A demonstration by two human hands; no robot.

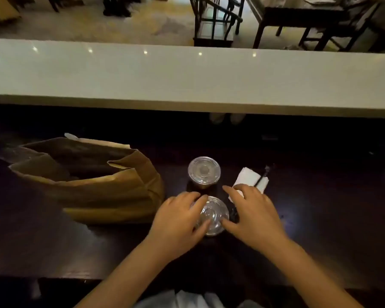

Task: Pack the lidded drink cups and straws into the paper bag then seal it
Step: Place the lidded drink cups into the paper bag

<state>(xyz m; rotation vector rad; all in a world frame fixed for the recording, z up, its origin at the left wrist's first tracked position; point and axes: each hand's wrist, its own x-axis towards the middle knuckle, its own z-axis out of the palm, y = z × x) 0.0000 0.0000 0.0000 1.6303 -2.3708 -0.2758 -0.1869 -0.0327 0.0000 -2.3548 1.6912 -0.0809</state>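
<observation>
Two drink cups with clear lids stand on a dark worktop (320, 230). The near cup (215, 215) sits between my hands. My left hand (180, 221) curls around its left side with fingertips on the lid rim. My right hand (252, 213) touches its right side with spread fingers. The far cup (204, 170) stands free just behind it. A brown paper bag (93, 181) lies open to the left, mouth facing up. A white napkin (251, 180) with a dark straw (263, 174) across it lies behind my right hand.
A raised white counter ledge (187, 78) runs across behind the worktop. Beyond it are dark chairs and a table on a pale floor. The worktop's right side is dim and hard to read.
</observation>
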